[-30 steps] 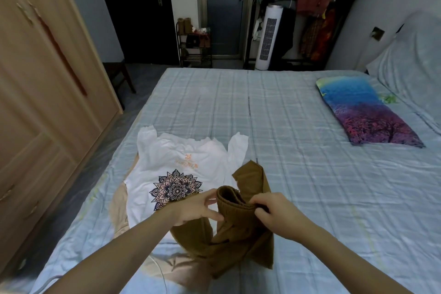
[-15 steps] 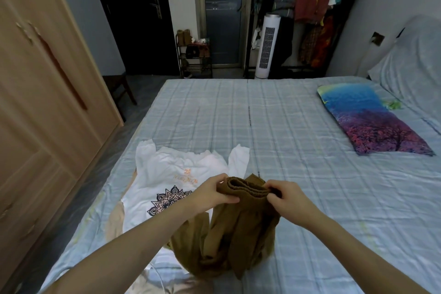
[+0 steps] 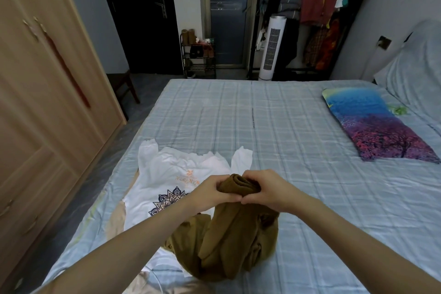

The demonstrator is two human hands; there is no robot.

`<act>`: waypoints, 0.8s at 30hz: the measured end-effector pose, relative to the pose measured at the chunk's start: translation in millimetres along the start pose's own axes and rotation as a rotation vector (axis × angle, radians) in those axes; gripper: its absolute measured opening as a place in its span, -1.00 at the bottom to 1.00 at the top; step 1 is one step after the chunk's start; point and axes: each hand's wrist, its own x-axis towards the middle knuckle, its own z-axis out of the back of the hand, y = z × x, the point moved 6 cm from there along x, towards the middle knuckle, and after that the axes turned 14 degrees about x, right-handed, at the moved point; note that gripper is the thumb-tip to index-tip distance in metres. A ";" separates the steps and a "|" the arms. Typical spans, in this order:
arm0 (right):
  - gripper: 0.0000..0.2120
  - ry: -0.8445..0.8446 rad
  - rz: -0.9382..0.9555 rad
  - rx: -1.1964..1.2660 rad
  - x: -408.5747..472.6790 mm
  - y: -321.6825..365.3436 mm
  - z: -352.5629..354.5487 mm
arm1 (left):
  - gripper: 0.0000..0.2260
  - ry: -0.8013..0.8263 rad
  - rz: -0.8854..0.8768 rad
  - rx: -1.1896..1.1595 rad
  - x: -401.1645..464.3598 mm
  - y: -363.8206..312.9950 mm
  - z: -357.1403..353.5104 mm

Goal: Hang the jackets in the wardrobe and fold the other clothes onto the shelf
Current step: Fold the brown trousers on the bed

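Item: my pale blue checked bed sheet (image 3: 298,131). On it, a white printed cotton T-shirt (image 3: 171,174). Above it, brown fabric trousers (image 3: 233,234), waistband bunched, pinched by my left hand (image 3: 210,192) and right hand (image 3: 265,191), thumbs touching.

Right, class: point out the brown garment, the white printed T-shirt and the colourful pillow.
brown garment (image 3: 236,241), head view, on the hanging cloth below the hands.
white printed T-shirt (image 3: 171,169), head view, on its chest.
colourful pillow (image 3: 372,126), head view, on its middle.

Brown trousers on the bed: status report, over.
Left hand and right hand both clamped on brown fabric trousers, waistband bunched, legs draped on white printed T-shirt. Nothing in the way.
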 end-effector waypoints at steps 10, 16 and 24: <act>-0.86 -0.077 0.139 -0.089 -11.2 50.7 62.8 | -0.57 0.260 0.129 0.399 2.9 34.5 -20.1; -0.86 -0.185 0.135 -0.095 -29.7 36.6 87.6 | -0.65 0.305 0.113 0.715 5.4 59.6 -20.3; -0.87 -0.497 0.113 -0.009 -47.8 -2.6 127.8 | -0.79 0.033 0.030 0.617 -3.0 35.0 34.1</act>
